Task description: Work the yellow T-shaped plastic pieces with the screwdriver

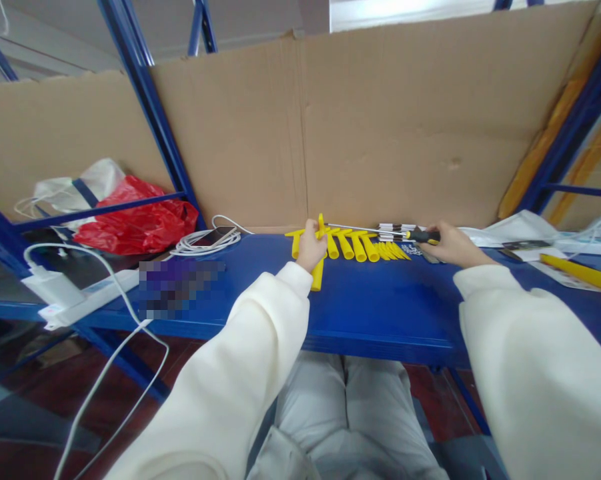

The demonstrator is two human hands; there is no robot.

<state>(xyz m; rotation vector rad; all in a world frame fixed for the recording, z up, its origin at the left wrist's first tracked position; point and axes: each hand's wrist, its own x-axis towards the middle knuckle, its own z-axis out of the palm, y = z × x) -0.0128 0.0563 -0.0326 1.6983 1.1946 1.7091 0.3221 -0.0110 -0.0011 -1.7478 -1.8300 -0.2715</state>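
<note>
My left hand [310, 247] is closed around a yellow T-shaped plastic piece [318, 275], whose tube points down toward me over the blue shelf. A screwdriver [418, 236] with a black-and-yellow handle is gripped in my right hand [446, 245]. Its long thin shaft runs left, and the tip reaches the yellow piece at my left hand; whether it touches a screw there is too small to tell. Behind and right of my left hand lies a row of similar yellow T-shaped pieces [349, 248]. Several small yellow wedge-like pieces [393, 251] lie at the row's right end.
The blue shelf [380, 313] backs onto a cardboard wall [405, 127]. Black-and-white items [390, 229] stand behind the wedges. To the left are a coiled white cable [200, 245], a red plastic bag [137, 220] and a power strip [93, 297]. A yellow bar [580, 272] lies right.
</note>
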